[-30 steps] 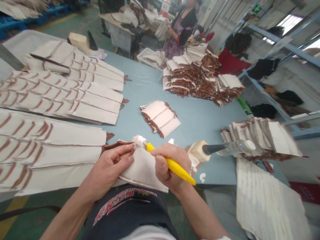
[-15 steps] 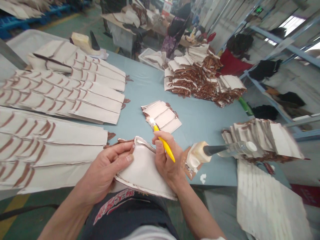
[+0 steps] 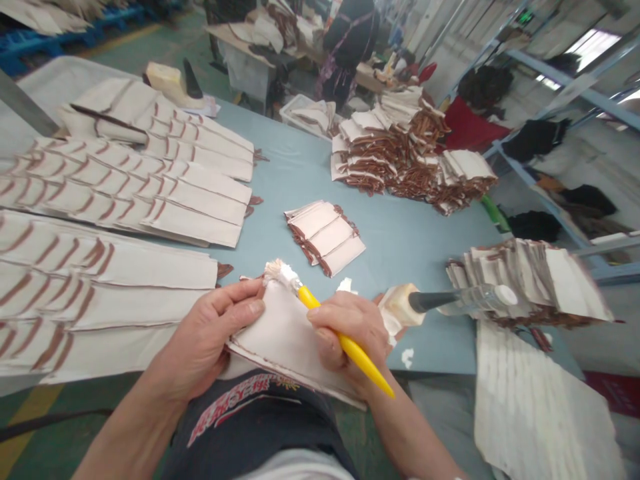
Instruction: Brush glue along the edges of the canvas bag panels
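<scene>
My left hand (image 3: 215,333) pinches the left edge of a white fabric piece with brown edging (image 3: 287,333), thumb on top. My right hand (image 3: 350,327) is closed around a yellow-handled brush (image 3: 367,367). White paste coats its bristles (image 3: 277,271), which touch the piece's upper left corner near my left fingertips. Just beyond the brush, a small stack of similar white pieces (image 3: 325,233) with brown edges lies on the blue-grey table (image 3: 400,230). Beside my right hand lies a cream-coloured block-like bottle or holder (image 3: 400,305) with a dark neck; its exact kind I cannot tell.
Overlapping rows of white pieces (image 3: 165,200) cover the table's left side. Piles with brown edges stand at the back right (image 3: 395,153) and right (image 3: 535,280). A white ribbed sheet (image 3: 540,400) hangs over the front edge. A person (image 3: 350,40) stands behind the table.
The brush has turned and moved down and left, from over the small stack onto the corner of the held piece. My left hand has stayed almost in place.
</scene>
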`<move>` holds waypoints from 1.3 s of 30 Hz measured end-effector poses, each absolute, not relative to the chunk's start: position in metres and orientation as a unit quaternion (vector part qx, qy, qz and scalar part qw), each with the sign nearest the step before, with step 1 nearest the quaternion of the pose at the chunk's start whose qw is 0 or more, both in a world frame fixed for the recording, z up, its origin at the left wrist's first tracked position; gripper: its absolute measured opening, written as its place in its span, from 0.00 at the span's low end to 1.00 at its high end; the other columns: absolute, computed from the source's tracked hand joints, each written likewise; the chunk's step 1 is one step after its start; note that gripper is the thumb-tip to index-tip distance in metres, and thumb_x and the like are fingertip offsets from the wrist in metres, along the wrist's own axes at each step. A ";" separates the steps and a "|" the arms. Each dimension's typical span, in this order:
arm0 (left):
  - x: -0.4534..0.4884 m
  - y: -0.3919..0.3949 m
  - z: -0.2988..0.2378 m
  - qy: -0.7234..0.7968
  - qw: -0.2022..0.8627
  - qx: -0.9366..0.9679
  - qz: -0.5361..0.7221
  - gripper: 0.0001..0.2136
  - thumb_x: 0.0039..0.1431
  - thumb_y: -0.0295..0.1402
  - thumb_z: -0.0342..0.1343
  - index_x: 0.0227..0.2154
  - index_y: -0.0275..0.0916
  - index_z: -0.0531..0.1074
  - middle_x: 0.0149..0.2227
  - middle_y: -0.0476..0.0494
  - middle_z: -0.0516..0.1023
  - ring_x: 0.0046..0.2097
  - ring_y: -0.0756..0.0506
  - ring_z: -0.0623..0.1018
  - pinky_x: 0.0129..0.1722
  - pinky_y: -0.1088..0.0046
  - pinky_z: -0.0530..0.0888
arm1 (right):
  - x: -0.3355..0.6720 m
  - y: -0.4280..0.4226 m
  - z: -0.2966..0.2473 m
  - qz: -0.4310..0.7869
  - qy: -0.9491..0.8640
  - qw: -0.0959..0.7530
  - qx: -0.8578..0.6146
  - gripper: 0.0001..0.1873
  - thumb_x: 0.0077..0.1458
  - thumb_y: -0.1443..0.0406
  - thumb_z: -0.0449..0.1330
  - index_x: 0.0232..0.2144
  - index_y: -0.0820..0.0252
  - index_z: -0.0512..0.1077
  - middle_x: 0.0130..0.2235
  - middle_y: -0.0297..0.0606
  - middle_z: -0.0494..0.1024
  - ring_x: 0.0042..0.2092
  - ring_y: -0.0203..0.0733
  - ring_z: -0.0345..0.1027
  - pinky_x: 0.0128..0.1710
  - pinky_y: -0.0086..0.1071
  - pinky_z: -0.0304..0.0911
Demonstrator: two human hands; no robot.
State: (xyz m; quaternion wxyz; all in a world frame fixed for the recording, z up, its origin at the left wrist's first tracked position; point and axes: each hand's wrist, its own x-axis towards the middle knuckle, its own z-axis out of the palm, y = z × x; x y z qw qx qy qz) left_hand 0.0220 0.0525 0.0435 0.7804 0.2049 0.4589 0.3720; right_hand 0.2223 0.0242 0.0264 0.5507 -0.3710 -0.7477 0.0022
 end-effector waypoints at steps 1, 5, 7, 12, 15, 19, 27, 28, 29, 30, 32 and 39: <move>0.022 0.053 0.044 0.460 0.783 0.200 0.369 0.24 0.29 0.39 0.89 0.33 0.39 0.90 0.27 0.45 0.87 0.26 0.49 0.81 0.23 0.83 0.76 | 0.224 0.026 0.028 -0.006 -0.759 0.538 -0.366 0.12 0.80 0.61 0.53 0.45 0.54 0.75 0.29 0.30 0.80 0.26 0.34 0.71 0.28 0.30 0.66; 0.021 0.054 0.043 0.463 0.786 0.197 0.359 0.25 0.28 0.39 0.89 0.33 0.39 0.90 0.28 0.45 0.87 0.26 0.49 0.81 0.23 0.83 0.76 | 0.234 0.033 0.034 -0.030 -0.824 0.466 -0.322 0.09 0.80 0.63 0.53 0.47 0.55 0.74 0.30 0.32 0.80 0.25 0.36 0.68 0.26 0.32 0.62; 0.022 0.055 0.042 0.463 0.785 0.188 0.366 0.24 0.27 0.38 0.89 0.31 0.40 0.90 0.28 0.47 0.87 0.26 0.49 0.81 0.24 0.84 0.76 | 0.239 0.037 0.034 -0.034 -0.828 0.462 -0.315 0.07 0.78 0.64 0.56 0.51 0.55 0.74 0.33 0.34 0.82 0.28 0.37 0.72 0.28 0.32 0.65; 0.022 0.056 0.042 0.468 0.779 0.205 0.364 0.24 0.26 0.36 0.89 0.32 0.41 0.90 0.29 0.47 0.88 0.27 0.51 0.81 0.25 0.85 0.75 | 0.237 0.039 0.021 -0.001 -0.722 0.526 -0.450 0.09 0.78 0.64 0.55 0.54 0.53 0.74 0.39 0.36 0.85 0.40 0.41 0.82 0.41 0.34 0.77; 0.021 0.055 0.039 0.463 0.776 0.234 0.359 0.25 0.31 0.42 0.88 0.36 0.41 0.91 0.34 0.44 0.89 0.30 0.50 0.81 0.27 0.85 0.76 | 0.226 0.039 0.005 0.043 -0.698 0.490 -0.520 0.10 0.78 0.65 0.53 0.53 0.56 0.75 0.41 0.38 0.86 0.39 0.40 0.83 0.41 0.32 0.78; 0.018 0.054 0.031 0.452 0.771 0.299 0.336 0.26 0.43 0.47 0.84 0.44 0.43 0.91 0.40 0.40 0.90 0.35 0.45 0.84 0.32 0.80 0.79 | 0.214 0.047 -0.015 0.057 -0.671 0.516 -0.530 0.12 0.78 0.64 0.52 0.50 0.58 0.75 0.39 0.37 0.85 0.35 0.38 0.81 0.36 0.30 0.75; -0.015 0.055 0.015 0.464 0.623 0.556 0.296 0.22 0.66 0.56 0.64 0.46 0.44 0.91 0.47 0.38 0.91 0.51 0.34 0.86 0.50 0.69 0.83 | 0.241 0.055 -0.009 0.028 -0.582 0.538 -0.609 0.18 0.79 0.54 0.51 0.45 0.57 0.76 0.31 0.32 0.78 0.29 0.38 0.71 0.32 0.32 0.67; -0.017 0.054 0.014 0.457 0.621 0.573 0.277 0.20 0.65 0.54 0.66 0.44 0.44 0.92 0.44 0.39 0.91 0.47 0.34 0.86 0.47 0.70 0.83 | 0.245 0.056 -0.008 0.027 -0.573 0.539 -0.617 0.19 0.79 0.53 0.51 0.45 0.57 0.75 0.31 0.31 0.77 0.29 0.38 0.71 0.32 0.32 0.66; -0.017 0.053 0.014 0.448 0.622 0.587 0.261 0.18 0.65 0.52 0.66 0.43 0.44 0.92 0.41 0.40 0.91 0.44 0.35 0.86 0.44 0.71 0.83 | 0.247 0.058 -0.009 0.028 -0.567 0.539 -0.622 0.19 0.79 0.53 0.51 0.45 0.57 0.75 0.30 0.31 0.77 0.29 0.38 0.70 0.32 0.32 0.66; -0.016 0.051 0.015 0.435 0.622 0.601 0.250 0.16 0.65 0.49 0.66 0.42 0.44 0.91 0.38 0.41 0.90 0.41 0.37 0.86 0.41 0.72 0.82 | 0.249 0.060 -0.011 0.031 -0.565 0.537 -0.626 0.19 0.79 0.52 0.50 0.45 0.57 0.75 0.30 0.30 0.77 0.28 0.37 0.70 0.31 0.32 0.65; -0.009 0.048 0.016 0.411 0.617 0.626 0.243 0.14 0.68 0.45 0.64 0.40 0.43 0.90 0.35 0.43 0.88 0.38 0.40 0.84 0.38 0.74 0.79 | 0.249 0.065 -0.017 0.044 -0.572 0.526 -0.628 0.20 0.79 0.52 0.50 0.45 0.57 0.75 0.30 0.30 0.77 0.28 0.37 0.70 0.31 0.32 0.65; 0.004 0.049 0.014 0.394 0.546 0.690 0.264 0.15 0.72 0.40 0.57 0.34 0.43 0.84 0.33 0.46 0.85 0.36 0.42 0.81 0.38 0.76 0.74 | 0.251 0.047 -0.007 0.081 -0.559 0.586 -0.581 0.15 0.78 0.54 0.54 0.45 0.55 0.76 0.27 0.28 0.76 0.26 0.37 0.72 0.28 0.31 0.66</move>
